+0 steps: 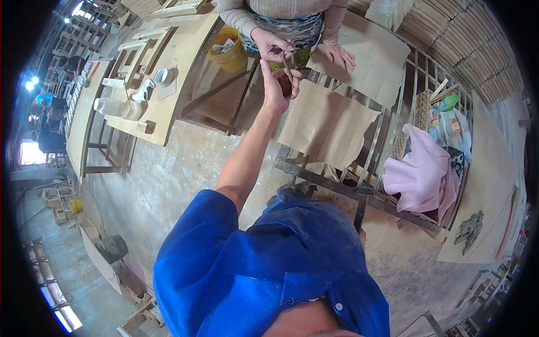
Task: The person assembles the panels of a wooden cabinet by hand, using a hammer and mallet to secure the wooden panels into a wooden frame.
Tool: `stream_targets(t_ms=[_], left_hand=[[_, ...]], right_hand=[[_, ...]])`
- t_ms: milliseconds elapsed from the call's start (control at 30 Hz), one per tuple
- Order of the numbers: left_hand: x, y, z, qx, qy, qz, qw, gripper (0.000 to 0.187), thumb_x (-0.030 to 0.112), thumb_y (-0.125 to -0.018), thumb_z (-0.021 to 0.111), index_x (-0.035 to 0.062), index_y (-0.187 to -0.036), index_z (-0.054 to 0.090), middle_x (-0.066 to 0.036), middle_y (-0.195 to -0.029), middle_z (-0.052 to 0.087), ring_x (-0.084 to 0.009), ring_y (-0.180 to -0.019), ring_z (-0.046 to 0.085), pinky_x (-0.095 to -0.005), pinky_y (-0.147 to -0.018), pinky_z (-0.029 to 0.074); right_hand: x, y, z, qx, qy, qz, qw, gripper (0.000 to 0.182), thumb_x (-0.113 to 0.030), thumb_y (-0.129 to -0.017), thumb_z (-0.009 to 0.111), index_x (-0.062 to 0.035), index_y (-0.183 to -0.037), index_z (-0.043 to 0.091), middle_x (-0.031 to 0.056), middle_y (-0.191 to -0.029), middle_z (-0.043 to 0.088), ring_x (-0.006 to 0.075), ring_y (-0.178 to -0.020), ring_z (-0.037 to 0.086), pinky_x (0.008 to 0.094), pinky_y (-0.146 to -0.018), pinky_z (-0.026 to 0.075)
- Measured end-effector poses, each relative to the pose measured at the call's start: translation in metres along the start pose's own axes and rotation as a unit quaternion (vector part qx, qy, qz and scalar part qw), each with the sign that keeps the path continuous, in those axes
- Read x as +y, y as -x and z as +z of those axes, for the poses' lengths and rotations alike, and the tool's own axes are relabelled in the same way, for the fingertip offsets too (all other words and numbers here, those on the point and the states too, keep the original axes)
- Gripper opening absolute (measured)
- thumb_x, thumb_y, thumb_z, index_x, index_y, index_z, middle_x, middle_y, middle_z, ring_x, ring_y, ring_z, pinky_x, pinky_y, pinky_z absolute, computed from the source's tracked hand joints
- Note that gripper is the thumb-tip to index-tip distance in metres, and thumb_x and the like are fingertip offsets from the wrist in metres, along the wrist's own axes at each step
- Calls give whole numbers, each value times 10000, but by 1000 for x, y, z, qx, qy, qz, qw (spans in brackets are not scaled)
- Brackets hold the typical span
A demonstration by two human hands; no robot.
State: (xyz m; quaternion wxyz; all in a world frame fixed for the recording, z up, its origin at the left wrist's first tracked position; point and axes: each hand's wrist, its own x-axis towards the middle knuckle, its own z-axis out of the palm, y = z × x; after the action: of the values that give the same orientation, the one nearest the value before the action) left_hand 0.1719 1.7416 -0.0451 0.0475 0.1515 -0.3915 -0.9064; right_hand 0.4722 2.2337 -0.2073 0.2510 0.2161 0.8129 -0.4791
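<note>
My left hand (276, 92) reaches far forward at the top middle, its thumb up and fingers curled round a dark brownish thing that I cannot make out. A thin brown stick-like piece (287, 65) runs between my left hand and a co-worker's hand (272, 45), which pinches its upper end. The co-worker's other hand (337, 55) lies flat on a cardboard sheet (370, 50). Nearer to me, another piece of cardboard (325, 123) covers part of a metal frame table (320, 177). My right hand is out of view.
On the left, a wooden table (163, 121) carries a white cup (164, 77), bottles and wooden frames. A yellow bucket (229, 56) stands beside the co-worker. On the right lie a pink cloth (421, 171), plastic bags (452, 129) and a board with a dark bundle (469, 230).
</note>
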Motion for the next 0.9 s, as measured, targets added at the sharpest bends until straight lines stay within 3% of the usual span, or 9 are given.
stream_targets(t_ms=[133, 333, 767, 900], left_hand=[[-3, 1, 1, 40, 35, 8, 999, 989, 859, -869, 191, -15, -1014, 630, -87, -620, 554, -195, -451, 431, -311, -455, 342], [-5, 14, -4, 19, 90, -8, 996, 965, 850, -878, 182, 13, -1131, 590, -106, -629, 547, -205, -474, 430, -306, -479, 355], [-34, 47, -17, 6, 57, -37, 998, 1011, 889, -838, 203, 0, -1137, 580, -111, -671, 613, -213, -479, 519, -303, -468, 386], [-17, 70, 13, 24, 109, 66, 992, 1053, 920, -800, 217, -4, -1151, 578, -106, -736, 636, -205, -530, 555, -295, -487, 402]], right_hand=[[1, 1, -1, -4, -2, -3, 1000, 288, -206, -722, 675, 32, -861, 595, 109, -681, 578, 220, -640, 557, 372, -626, 472], [1, 1, 2, -6, -6, -3, 1000, 282, -206, -723, 676, 29, -857, 597, 104, -679, 578, 215, -638, 556, 370, -623, 472], [-1, 6, 6, -5, -9, -1, 1000, 270, -206, -724, 678, 23, -847, 602, 93, -675, 578, 204, -633, 555, 365, -618, 472], [-2, 6, 9, -7, -9, -3, 1000, 267, -206, -725, 678, 20, -844, 604, 90, -673, 578, 200, -631, 554, 363, -616, 472]])
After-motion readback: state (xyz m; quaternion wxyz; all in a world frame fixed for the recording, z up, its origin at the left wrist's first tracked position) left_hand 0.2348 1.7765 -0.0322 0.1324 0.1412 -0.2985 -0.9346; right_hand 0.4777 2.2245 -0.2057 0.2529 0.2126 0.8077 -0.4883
